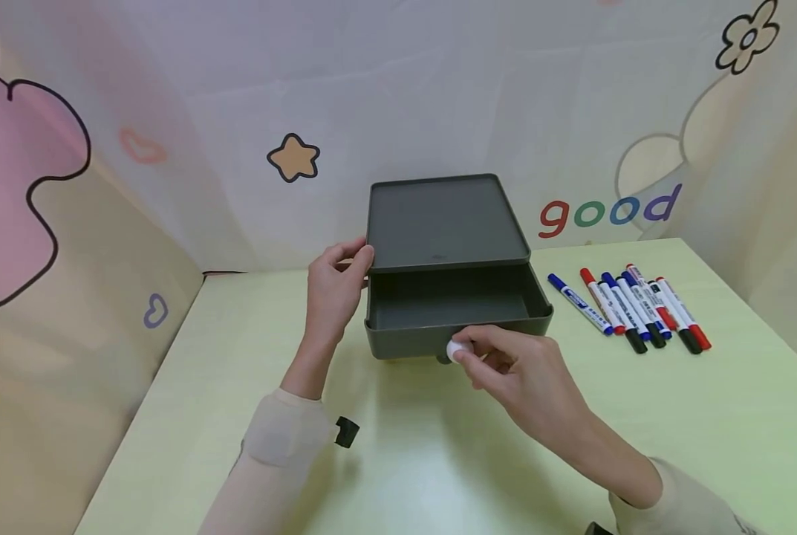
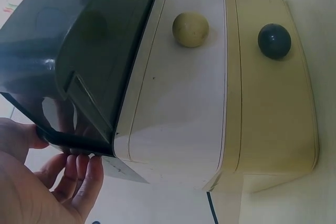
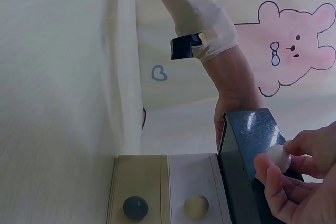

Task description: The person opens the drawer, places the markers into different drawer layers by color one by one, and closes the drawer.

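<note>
Right sleeve (image 1: 679, 499) slants inward; right hand (image 1: 527, 373) pinches white knob (image 1: 456, 350), left hand (image 1: 334, 288) grips drawer unit (image 1: 446, 224)

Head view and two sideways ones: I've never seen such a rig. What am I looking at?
There is no machine here, just a person working bare-handed. The wide picture is from a camera worn on the head; the other two are from wrist cameras, which show the drawer unit turned on its side. It stands on a pale green table, its dark top drawer open. The right hand pinches that drawer's white knob; the left hand holds the unit's left edge. Markers with red, blue and black caps lie to the right.
</note>
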{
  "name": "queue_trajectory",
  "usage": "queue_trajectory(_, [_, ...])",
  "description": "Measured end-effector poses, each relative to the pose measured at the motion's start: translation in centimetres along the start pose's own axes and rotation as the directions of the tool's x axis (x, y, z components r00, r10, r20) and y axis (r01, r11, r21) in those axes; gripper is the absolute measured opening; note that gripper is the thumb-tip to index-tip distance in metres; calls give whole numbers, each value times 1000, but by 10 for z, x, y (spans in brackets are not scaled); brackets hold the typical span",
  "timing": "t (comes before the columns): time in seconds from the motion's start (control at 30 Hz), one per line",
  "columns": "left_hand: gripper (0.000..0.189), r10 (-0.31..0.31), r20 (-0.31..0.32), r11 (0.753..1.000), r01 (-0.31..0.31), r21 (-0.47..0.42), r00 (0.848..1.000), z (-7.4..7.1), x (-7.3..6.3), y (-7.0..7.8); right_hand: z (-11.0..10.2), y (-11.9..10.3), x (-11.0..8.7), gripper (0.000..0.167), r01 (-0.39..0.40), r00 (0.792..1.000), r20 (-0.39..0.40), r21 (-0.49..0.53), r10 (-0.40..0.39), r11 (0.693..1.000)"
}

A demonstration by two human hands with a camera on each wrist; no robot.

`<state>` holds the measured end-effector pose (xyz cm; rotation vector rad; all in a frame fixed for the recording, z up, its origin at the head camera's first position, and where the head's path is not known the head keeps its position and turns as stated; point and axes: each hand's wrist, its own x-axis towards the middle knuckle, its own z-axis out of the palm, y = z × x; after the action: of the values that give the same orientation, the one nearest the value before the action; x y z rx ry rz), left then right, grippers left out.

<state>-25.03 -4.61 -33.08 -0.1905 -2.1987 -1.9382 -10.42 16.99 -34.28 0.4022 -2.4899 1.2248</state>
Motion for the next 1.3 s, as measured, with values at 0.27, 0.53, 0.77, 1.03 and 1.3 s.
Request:
queue_trajectory(0.27, [35,4,-5,1000,-4,-6,1000,0,-1,0,-3,-7,-7,14,-50,998,37,6,50,999])
queue_trajectory(0.53, [35,15,2,1000,-15,-7,1000,0,-1,0,-5,-11,-16,14,-67,997,49,1,67,998])
queue_trajectory(0.77, [34,14,-6,1000,-14,5,1000,-1,-1,0,-6,-15,-21,15,-81,995,65,25,79,996])
queue_trajectory(1.03, [35,23,-9,1000,-23,19,1000,0,0,0,-9,-21,-28,15,-133,984,125,25,129,991])
queue_trajectory(1.3, [34,24,-5,1000,-24,19,1000,0,-1,1,-11,-24,-38,15,-183,971,162,25,177,983])
